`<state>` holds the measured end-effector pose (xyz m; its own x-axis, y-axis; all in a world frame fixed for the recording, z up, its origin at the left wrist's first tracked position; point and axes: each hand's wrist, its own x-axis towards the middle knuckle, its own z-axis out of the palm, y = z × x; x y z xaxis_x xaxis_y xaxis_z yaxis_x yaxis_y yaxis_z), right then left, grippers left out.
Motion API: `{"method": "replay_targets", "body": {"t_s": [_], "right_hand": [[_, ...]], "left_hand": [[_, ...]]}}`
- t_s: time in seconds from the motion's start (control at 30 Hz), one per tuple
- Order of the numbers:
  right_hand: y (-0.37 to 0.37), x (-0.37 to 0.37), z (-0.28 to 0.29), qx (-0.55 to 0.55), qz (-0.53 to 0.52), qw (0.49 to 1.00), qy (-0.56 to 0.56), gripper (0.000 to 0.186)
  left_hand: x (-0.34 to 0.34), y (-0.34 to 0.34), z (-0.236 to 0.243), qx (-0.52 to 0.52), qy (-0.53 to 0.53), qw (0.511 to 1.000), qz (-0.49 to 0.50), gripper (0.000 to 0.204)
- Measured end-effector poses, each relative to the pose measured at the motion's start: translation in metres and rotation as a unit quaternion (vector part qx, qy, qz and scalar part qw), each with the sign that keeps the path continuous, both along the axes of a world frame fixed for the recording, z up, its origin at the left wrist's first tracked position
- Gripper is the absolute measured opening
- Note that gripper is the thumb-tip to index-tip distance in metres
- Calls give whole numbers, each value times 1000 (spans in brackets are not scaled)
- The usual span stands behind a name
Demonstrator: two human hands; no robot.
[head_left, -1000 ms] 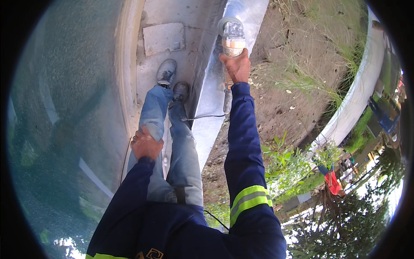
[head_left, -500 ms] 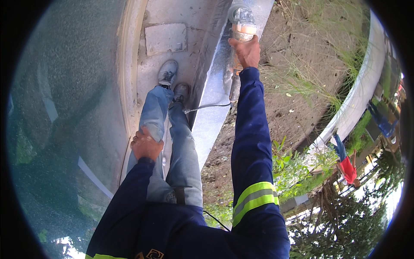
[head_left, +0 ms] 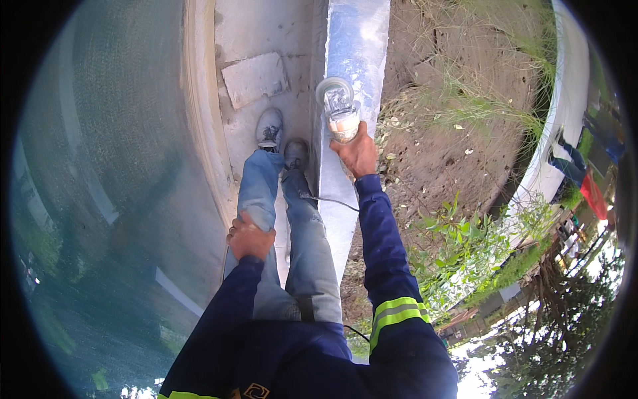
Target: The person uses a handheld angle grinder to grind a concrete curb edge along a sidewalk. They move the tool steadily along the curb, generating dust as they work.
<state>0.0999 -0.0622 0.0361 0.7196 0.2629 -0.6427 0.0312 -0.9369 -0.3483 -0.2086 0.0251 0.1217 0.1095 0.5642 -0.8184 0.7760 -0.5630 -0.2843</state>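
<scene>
My right hand (head_left: 357, 150) is wrapped round a dusty angle grinder (head_left: 341, 108) with a worn orange body, its disc guard and head over the top of a long pale ledge (head_left: 352, 33). A black cable (head_left: 332, 201) runs across the lower part of the ledge. My left hand (head_left: 250, 236) grips my left leg (head_left: 256, 179) at about the knee, fingers curled round the faded jeans. Both shoes (head_left: 269, 126) stand on the narrow concrete strip left of the ledge. Whether the disc touches the ledge, I cannot tell.
A loose square slab (head_left: 254, 78) lies beyond my feet. A large glassy panel (head_left: 106, 173) borders the left. Right of the ledge are soil (head_left: 465, 100), grass, leafy plants (head_left: 452, 246) and a curved white kerb (head_left: 568, 53). A person in red (head_left: 591, 193) is beyond the kerb.
The grinder and my right hand have come back along the ledge toward me. My left hand stays on my leg. The person in red has shifted up and right in the view.
</scene>
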Motion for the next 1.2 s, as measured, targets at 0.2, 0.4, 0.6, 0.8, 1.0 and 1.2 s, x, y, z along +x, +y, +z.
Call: {"method": "replay_targets", "body": {"t_s": [0.2,0.4,0.6,0.8,1.0,1.2], "right_hand": [[6,6,-1,15,-4,1000,-20,70],[47,56,-10,51,-7,997,-52,69],[88,109,-15,68,-19,996,-53,81],[111,142,-26,66,-53,993,-79,88],[81,138,-28,76,-111,987,-85,86],[32,97,-22,93,-148,983,-53,79]], "left_hand": [[2,1,1,-5,-1,1000,-2,103],[8,5,1,-19,12,1000,4,104],[10,10,3,-23,9,1000,6,104],[10,10,2,-21,10,1000,13,103],[10,12,2,-25,2,999,24,104],[15,17,5,-26,-11,999,34,94]]}}
